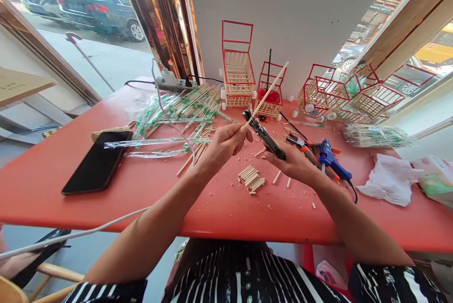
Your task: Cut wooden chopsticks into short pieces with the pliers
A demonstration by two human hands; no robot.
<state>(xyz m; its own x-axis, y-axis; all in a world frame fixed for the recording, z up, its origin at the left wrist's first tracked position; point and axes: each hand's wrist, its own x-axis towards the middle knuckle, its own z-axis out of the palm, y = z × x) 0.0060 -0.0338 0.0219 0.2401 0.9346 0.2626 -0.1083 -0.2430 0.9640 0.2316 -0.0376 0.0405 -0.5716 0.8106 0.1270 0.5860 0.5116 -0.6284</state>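
My left hand (229, 143) is closed around the lower end of a pair of thin wooden chopsticks (272, 88), which slant up and to the right. My right hand (295, 160) grips a black hand cutter (266, 138), its jaw end against the chopsticks just above my left fingers. Whether the jaws bite into the wood is too small to tell. Below the hands lies a small pile of short cut stick pieces (251, 179), with wood crumbs scattered around. Paired chopsticks in green-printed clear wrappers (184, 105) are heaped to the left.
Miniature stick carts with red handles (239, 74) line the back of the red table (170, 213). At right are a blue glue gun (332, 159), orange-handled pliers (311, 152), a wrapped bundle (375, 136) and white tissue (387, 180). A black phone (94, 164) and white cable (106, 222) lie left.
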